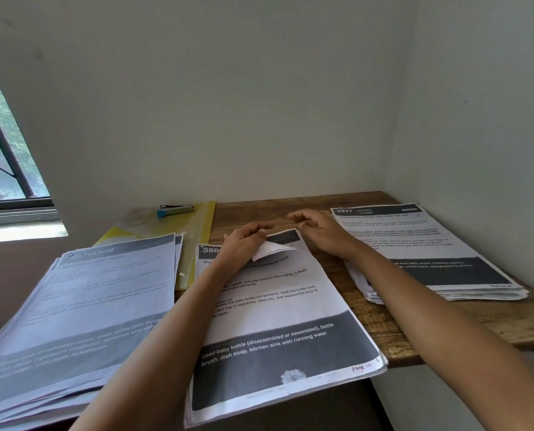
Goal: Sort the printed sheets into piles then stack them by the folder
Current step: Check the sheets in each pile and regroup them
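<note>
Three piles of printed sheets lie on a wooden desk point(464, 318). The left pile point(82, 306) is thick and partly covers a yellow folder point(197, 231). The middle pile point(278, 321) overhangs the desk's front edge. My left hand point(243, 247) rests on its top end and pinches the upturned top corner of the top sheet point(271, 250). My right hand point(321, 231) hovers just right of it with fingers loosely curled, holding nothing. The right pile point(430, 253) sits near the wall corner.
A blue and grey stapler point(175, 209) lies on the folder at the back. Walls close the desk at the back and right. A barred window point(1, 157) is at the left.
</note>
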